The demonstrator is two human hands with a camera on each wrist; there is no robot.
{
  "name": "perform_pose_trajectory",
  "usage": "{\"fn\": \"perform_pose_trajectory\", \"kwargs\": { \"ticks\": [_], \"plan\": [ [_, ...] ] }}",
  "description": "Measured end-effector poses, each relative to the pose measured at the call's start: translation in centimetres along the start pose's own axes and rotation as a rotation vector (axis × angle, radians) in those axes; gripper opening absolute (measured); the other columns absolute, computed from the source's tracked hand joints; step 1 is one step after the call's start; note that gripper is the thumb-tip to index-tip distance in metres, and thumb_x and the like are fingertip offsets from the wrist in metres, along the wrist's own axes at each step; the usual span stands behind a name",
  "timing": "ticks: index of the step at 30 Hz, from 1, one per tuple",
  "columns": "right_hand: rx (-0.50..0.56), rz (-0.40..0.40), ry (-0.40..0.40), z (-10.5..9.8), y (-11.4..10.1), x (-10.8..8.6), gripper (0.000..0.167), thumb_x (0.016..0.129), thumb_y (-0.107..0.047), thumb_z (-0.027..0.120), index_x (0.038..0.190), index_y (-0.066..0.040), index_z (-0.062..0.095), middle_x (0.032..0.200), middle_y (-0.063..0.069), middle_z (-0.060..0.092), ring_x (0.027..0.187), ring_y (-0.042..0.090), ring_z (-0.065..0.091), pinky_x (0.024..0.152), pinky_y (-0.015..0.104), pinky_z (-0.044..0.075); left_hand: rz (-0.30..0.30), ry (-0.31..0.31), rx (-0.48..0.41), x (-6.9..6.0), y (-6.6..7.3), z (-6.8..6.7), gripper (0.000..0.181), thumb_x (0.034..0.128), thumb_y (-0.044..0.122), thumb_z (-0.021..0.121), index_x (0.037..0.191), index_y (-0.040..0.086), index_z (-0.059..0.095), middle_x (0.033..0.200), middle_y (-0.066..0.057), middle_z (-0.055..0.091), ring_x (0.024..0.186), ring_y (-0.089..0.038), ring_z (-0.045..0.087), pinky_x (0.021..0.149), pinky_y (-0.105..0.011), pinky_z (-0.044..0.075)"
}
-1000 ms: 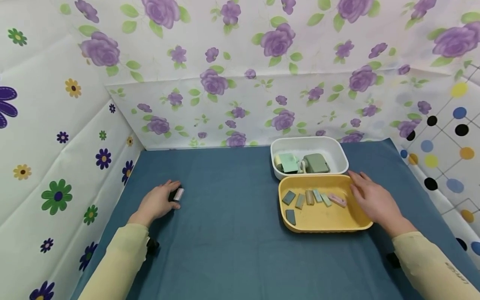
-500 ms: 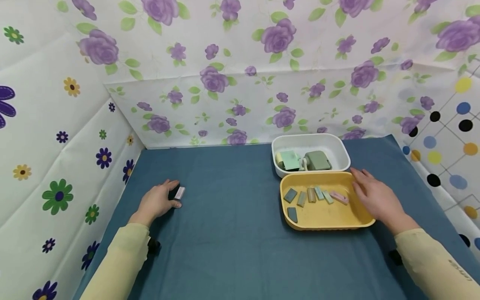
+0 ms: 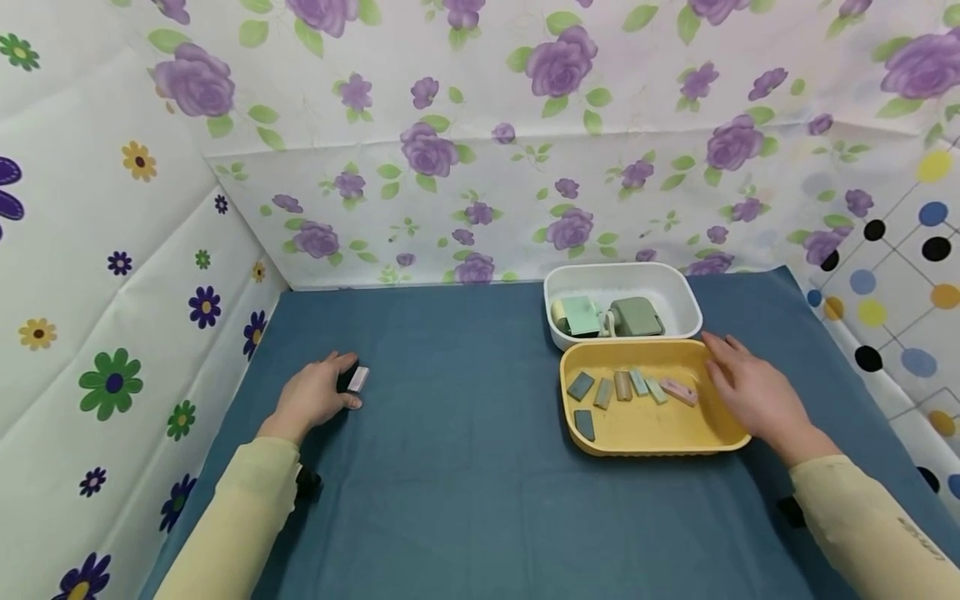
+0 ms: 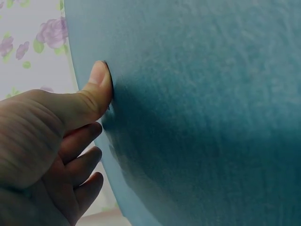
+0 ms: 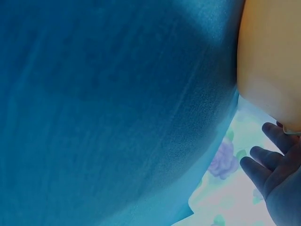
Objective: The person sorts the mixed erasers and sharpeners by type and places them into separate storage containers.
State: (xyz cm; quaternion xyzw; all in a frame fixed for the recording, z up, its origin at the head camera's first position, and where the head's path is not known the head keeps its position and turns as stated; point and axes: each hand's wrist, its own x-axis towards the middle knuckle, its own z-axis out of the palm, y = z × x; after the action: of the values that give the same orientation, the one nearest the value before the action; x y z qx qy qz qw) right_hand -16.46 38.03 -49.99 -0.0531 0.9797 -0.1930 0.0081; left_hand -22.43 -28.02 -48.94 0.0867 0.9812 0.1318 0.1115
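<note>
At the left of the blue cloth, my left hand (image 3: pixel 313 393) holds a small block with a pale pink face (image 3: pixel 358 379) and a black part between thumb and fingers. In the left wrist view, the thumb (image 4: pixel 96 89) is low against the cloth and hides most of the block. My right hand (image 3: pixel 756 400) rests at the right rim of a yellow tray (image 3: pixel 660 443), its fingers fairly straight. In the right wrist view, several spread fingers (image 5: pixel 265 165) show beyond the tray's outer wall (image 5: pixel 273 61). Several small blocks, grey, tan, pale green and a pink one (image 3: pixel 678 392), lie in the tray.
Directly behind the yellow tray stands a white bin (image 3: pixel 675 292) with a mint-green item (image 3: pixel 581 315) and a grey-green case (image 3: pixel 636 317) in it. Flowered sheets (image 3: pixel 465 150) rise at the back and left, a dotted one (image 3: pixel 892 308) at the right.
The head view has shifted slightly. Both hands keep nearly the same places, the left at the small block and the right at the yellow tray's rim.
</note>
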Motion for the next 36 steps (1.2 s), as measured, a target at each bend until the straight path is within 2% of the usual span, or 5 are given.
{"fn": "perform_pose_trajectory", "kwargs": {
  "ticks": [12, 21, 27, 36],
  "plan": [
    [0.016, 0.03, -0.041, 0.5, 0.25, -0.09, 0.065, 0.116, -0.043, 0.042, 0.171, -0.012, 0.028, 0.166, 0.032, 0.034, 0.15, 0.058, 0.032, 0.113, 0.08, 0.028, -0.001, -0.024, 0.009, 0.18, -0.21, 0.06, 0.086, 0.0887, 0.027, 0.091, 0.159, 0.002, 0.05, 0.164, -0.033, 0.038, 0.144, -0.058, 0.042, 0.111, -0.073, 0.04],
    [0.014, 0.021, -0.019, 0.19, 0.61, 0.32, 0.064, 0.116, -0.043, 0.042, 0.172, -0.014, 0.027, 0.166, 0.031, 0.035, 0.149, 0.059, 0.033, 0.113, 0.081, 0.029, -0.013, -0.029, -0.002, 0.33, -0.07, -0.3, 0.087, 0.0893, 0.029, 0.09, 0.161, 0.004, 0.048, 0.165, -0.031, 0.036, 0.144, -0.057, 0.042, 0.111, -0.074, 0.04],
    [0.018, 0.027, -0.032, 0.07, 0.54, 0.21, 0.065, 0.116, -0.044, 0.041, 0.172, -0.014, 0.026, 0.167, 0.032, 0.033, 0.149, 0.059, 0.032, 0.112, 0.081, 0.028, -0.016, -0.041, 0.0, 0.29, -0.11, -0.34, 0.083, 0.0895, 0.029, 0.09, 0.159, 0.005, 0.052, 0.167, -0.029, 0.035, 0.146, -0.057, 0.039, 0.113, -0.074, 0.038],
    [0.009, 0.029, -0.03, 0.08, 0.3, 0.21, 0.065, 0.116, -0.043, 0.042, 0.172, -0.012, 0.027, 0.166, 0.031, 0.034, 0.151, 0.057, 0.031, 0.113, 0.081, 0.028, 0.034, -0.021, 0.002, 0.23, -0.38, -0.08, 0.079, 0.0904, 0.026, 0.089, 0.158, 0.006, 0.054, 0.166, -0.025, 0.04, 0.147, -0.054, 0.041, 0.112, -0.072, 0.04]
  ]
}}
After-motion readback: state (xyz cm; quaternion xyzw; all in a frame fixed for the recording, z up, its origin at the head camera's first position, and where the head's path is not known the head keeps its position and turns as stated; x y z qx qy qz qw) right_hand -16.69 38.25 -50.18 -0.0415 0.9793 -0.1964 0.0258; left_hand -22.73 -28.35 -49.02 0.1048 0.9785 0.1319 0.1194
